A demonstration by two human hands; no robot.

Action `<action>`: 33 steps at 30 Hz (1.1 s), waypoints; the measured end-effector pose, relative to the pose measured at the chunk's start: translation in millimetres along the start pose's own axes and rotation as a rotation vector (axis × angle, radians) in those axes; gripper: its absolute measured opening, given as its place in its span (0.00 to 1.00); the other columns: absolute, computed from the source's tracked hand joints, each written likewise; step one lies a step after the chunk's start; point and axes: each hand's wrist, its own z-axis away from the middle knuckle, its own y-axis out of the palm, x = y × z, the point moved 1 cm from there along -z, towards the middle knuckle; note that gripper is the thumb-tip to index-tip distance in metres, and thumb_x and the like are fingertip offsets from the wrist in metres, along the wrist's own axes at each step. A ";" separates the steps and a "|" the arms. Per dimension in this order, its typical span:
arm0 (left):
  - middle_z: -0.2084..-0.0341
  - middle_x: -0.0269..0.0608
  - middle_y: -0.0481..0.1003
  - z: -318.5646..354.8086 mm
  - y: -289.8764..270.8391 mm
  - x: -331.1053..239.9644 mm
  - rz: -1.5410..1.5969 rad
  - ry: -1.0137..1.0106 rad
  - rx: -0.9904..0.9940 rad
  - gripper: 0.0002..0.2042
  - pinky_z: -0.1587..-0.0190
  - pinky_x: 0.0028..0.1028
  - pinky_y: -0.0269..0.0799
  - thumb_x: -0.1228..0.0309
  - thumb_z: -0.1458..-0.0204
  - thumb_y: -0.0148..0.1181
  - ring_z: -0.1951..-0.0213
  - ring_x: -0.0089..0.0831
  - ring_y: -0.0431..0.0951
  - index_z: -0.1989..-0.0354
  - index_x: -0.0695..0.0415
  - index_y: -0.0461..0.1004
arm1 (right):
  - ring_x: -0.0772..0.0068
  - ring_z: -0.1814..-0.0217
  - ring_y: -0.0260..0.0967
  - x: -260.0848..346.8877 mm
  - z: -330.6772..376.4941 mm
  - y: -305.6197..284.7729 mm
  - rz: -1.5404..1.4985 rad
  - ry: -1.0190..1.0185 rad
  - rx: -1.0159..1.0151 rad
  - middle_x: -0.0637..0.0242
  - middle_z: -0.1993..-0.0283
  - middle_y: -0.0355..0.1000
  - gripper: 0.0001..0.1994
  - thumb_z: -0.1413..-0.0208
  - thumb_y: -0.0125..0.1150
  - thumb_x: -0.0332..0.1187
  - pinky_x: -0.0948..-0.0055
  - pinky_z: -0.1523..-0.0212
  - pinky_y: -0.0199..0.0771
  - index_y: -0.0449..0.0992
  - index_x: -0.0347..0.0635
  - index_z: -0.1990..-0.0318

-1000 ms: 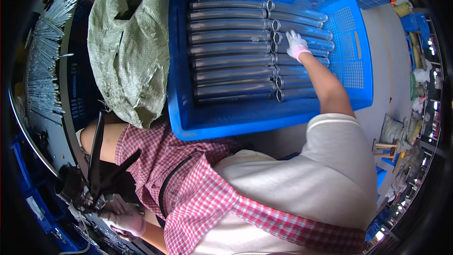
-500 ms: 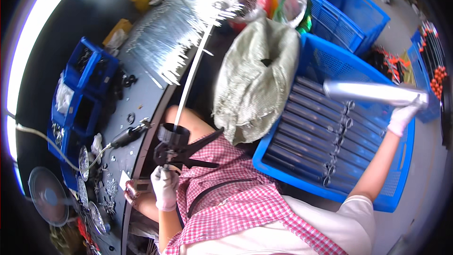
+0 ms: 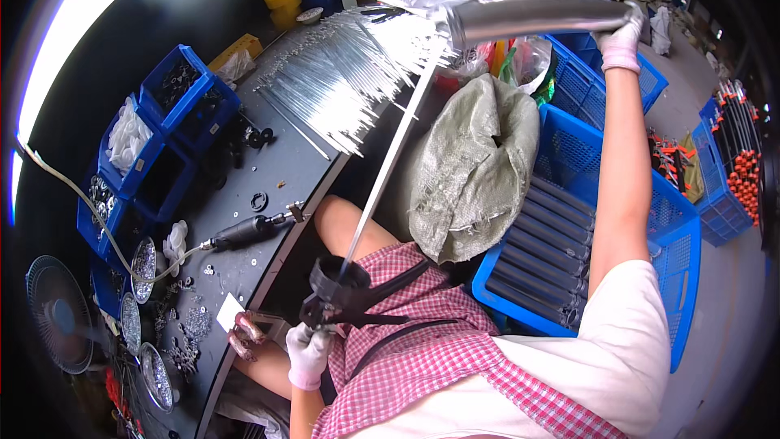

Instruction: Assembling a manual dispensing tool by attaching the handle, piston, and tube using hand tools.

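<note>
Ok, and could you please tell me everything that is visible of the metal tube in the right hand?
The metal tube is long, smooth and shiny silver-grey, with a ringed collar at its left end. It runs nearly crosswise in the picture, raised, its slight bend perhaps from the lens. The gloved right hand grips its right end. The collared end overlaps thin metal rods in view; whether they touch cannot be told.

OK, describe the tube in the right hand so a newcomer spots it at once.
Start at the big blue crate on the right, holding a row of tubes. Follow the forearm up to the white-gloved right hand near the top. Its silver metal tube is the only one held up outside the crate.
</note>
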 end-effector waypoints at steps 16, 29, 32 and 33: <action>0.81 0.30 0.72 -69.3 26.0 -75.7 -0.176 0.133 0.115 0.12 0.73 0.20 0.65 0.66 0.49 0.60 0.77 0.16 0.67 0.74 0.64 0.74 | 0.61 0.43 0.65 -141.3 384.1 80.6 -0.067 0.611 0.924 0.53 0.46 0.66 0.37 0.55 0.68 0.58 0.61 0.44 0.70 0.62 0.47 0.44; 0.81 0.32 0.70 -102.0 14.1 -92.5 -0.429 -0.081 0.253 0.19 0.72 0.22 0.63 0.56 0.47 0.62 0.77 0.20 0.64 0.72 0.63 0.72 | 0.64 0.45 0.71 -154.1 406.4 55.7 0.126 0.736 1.040 0.51 0.41 0.65 0.42 0.57 0.72 0.53 0.66 0.42 0.71 0.58 0.45 0.38; 0.61 0.46 0.75 -115.9 39.3 -113.2 -1.093 0.776 -0.177 0.36 0.57 0.38 0.71 0.59 0.68 0.74 0.62 0.44 0.75 0.47 0.56 0.68 | 0.71 0.49 0.72 -155.3 413.4 53.1 0.078 0.871 0.954 0.63 0.49 0.71 0.38 0.52 0.64 0.59 0.69 0.46 0.71 0.64 0.40 0.42; 0.59 0.45 0.74 -113.4 61.0 -129.2 -1.056 0.937 -0.208 0.41 0.55 0.39 0.71 0.59 0.73 0.75 0.59 0.46 0.75 0.43 0.54 0.66 | 0.75 0.54 0.72 -154.2 420.7 62.6 -0.077 0.830 0.891 0.65 0.57 0.74 0.24 0.46 0.63 0.48 0.75 0.50 0.72 0.71 0.37 0.51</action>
